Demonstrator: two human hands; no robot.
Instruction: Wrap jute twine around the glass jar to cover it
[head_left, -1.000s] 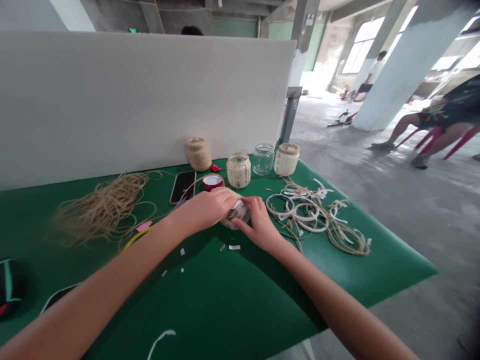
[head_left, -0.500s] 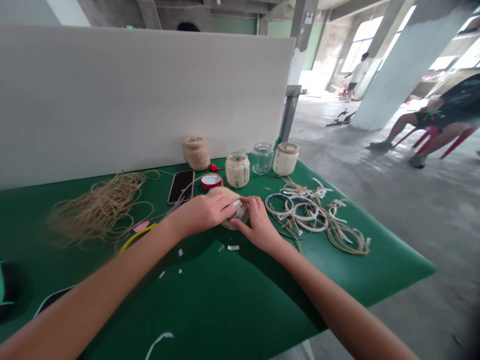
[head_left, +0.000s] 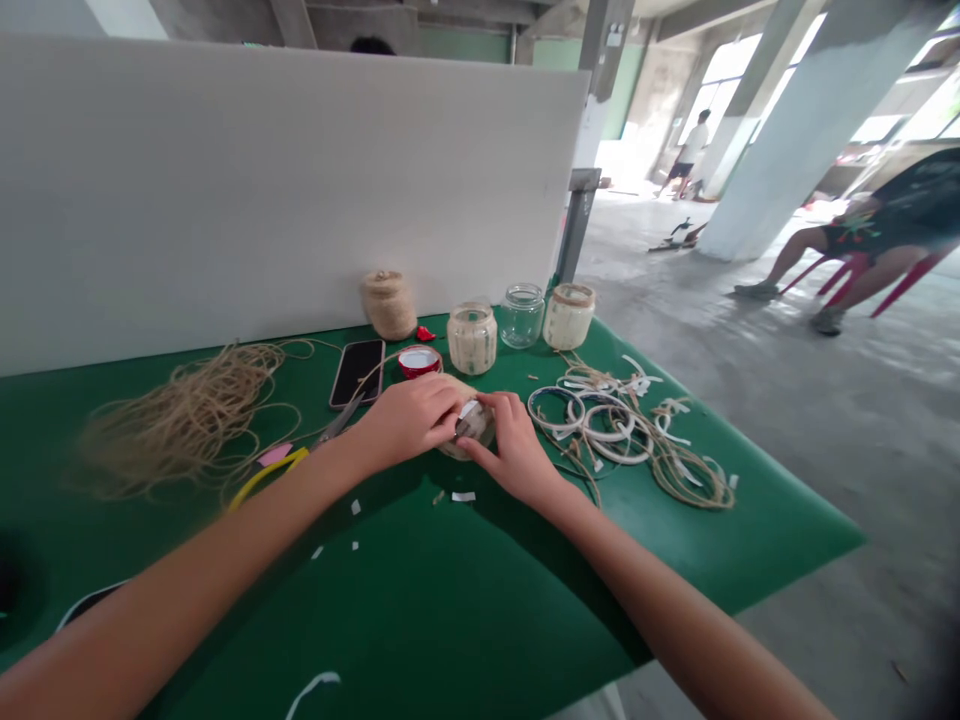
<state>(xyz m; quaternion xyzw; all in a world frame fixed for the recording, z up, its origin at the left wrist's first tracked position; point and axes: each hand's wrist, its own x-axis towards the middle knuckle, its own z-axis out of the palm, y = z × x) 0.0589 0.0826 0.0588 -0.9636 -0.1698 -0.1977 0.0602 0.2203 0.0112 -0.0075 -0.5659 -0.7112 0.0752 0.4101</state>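
Observation:
Between my two hands a glass jar lies on its side on the green table, partly wrapped in beige twine. My left hand grips its left side, fingers bent over the top. From the right, my right hand holds it with the thumb in front and the fingers on top. My fingers hide much of the jar. Just behind stand a red lid, a twine-covered jar, a bare glass jar and another covered jar.
A loose heap of twine lies left, near a phone and yellow-handled scissors. A twine spool stands by the white partition. Tape rolls and twine loops lie right. A person sits beyond.
Both hands keep their hold on the jar with hardly any movement. The view has shifted slightly, showing more of the scissors. A distant person has moved left.

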